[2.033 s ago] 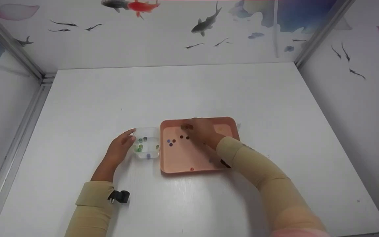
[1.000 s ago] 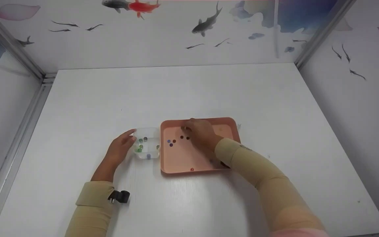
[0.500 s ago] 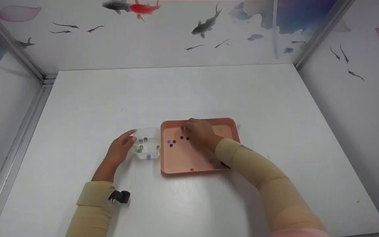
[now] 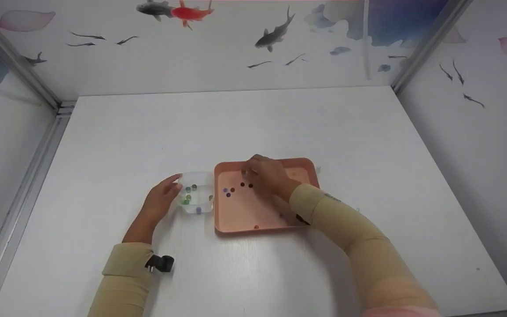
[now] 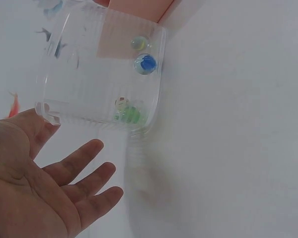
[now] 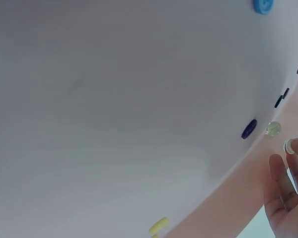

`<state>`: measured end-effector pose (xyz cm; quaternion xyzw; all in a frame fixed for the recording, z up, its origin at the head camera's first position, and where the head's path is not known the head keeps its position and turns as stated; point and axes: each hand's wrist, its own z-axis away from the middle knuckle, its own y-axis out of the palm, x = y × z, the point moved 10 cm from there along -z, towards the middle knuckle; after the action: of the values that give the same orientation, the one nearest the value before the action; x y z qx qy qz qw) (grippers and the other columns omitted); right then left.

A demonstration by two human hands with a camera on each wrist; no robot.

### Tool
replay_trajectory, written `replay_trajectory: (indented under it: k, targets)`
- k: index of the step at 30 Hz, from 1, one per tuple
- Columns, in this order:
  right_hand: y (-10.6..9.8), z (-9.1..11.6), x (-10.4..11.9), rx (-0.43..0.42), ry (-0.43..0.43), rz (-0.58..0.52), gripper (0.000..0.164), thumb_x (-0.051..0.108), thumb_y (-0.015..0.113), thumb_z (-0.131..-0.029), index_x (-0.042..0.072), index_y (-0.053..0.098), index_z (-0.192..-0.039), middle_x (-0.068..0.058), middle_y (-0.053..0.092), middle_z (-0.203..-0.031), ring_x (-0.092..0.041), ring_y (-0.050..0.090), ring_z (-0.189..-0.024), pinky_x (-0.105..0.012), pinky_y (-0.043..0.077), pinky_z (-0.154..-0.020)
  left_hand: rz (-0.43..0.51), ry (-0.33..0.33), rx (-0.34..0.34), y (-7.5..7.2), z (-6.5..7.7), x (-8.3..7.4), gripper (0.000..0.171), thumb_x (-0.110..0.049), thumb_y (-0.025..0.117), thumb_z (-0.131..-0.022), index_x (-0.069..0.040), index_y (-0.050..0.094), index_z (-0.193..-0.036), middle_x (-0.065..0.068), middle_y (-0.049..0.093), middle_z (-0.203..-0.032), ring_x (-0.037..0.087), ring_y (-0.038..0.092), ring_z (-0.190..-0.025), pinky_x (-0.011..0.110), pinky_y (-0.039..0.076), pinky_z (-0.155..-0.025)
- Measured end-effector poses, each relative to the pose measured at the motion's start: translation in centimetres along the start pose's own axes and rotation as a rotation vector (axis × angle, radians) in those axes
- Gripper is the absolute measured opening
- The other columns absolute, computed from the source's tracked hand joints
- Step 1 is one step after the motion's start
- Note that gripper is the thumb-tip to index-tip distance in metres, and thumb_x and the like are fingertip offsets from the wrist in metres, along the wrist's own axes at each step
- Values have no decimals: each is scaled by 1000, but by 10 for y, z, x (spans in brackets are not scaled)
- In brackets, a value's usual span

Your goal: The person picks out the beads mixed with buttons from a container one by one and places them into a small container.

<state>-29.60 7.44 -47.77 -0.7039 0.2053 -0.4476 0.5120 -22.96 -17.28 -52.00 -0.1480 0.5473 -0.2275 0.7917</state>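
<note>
My left hand (image 4: 159, 200) pinches the left rim of a clear plastic container (image 5: 84, 79) between thumb and finger. Its other fingers extend loosely below the rim in the left wrist view. Several glass marbles lie inside, among them a blue one (image 5: 145, 64) and a green one (image 5: 131, 115). Over the far part of a pink-orange tray (image 4: 258, 211), my right hand (image 4: 269, 176) pinches a small clear marble (image 6: 288, 146) between thumb and fingertip. Near those fingers another clear marble (image 6: 273, 128) lies in the tray. My right hand and forearm cover part of the tray.
Several buttons lie in the tray, among them a dark blue button (image 6: 249, 129), a bright blue button (image 6: 262, 6) and a yellow button (image 6: 158, 225). A red piece (image 4: 256, 227) sits by the tray's near edge. The white table (image 4: 231, 127) has walls on three sides.
My right hand stays over the tray's far side, its fingers raised slightly toward the far edge. The left hand and the container have stayed in place.
</note>
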Motion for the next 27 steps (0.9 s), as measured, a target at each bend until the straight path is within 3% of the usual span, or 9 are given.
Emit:
replay_trajectory:
  k: [9,16,27]
  targets:
    - [-9,-4,2,-48,4,-19,16,12,57,-97,14,71,-105,-2,65,-107,-17,62,-101,-34,53,-85,-13,-2,-1,0,0,0,52,-36,42,-104,-17,33,-151,20,39,-149,39,29,-141,54,26,-113]
    - [-16,-6,1,-69,46,-44,23,14,58,-98,10,67,-118,-7,64,-113,-21,63,-104,-36,53,-86,17,1,-3,0,0,0,51,-35,42,-104,-16,34,-151,21,40,-148,39,29,-141,54,25,-114]
    - [-27,-10,-2,-98,106,-202,29,18,55,-99,10,62,-127,-9,61,-118,-21,62,-108,-36,52,-91,-9,27,-16,-2,1,-1,50,-35,42,-104,-15,35,-150,21,41,-148,40,31,-140,53,28,-113]
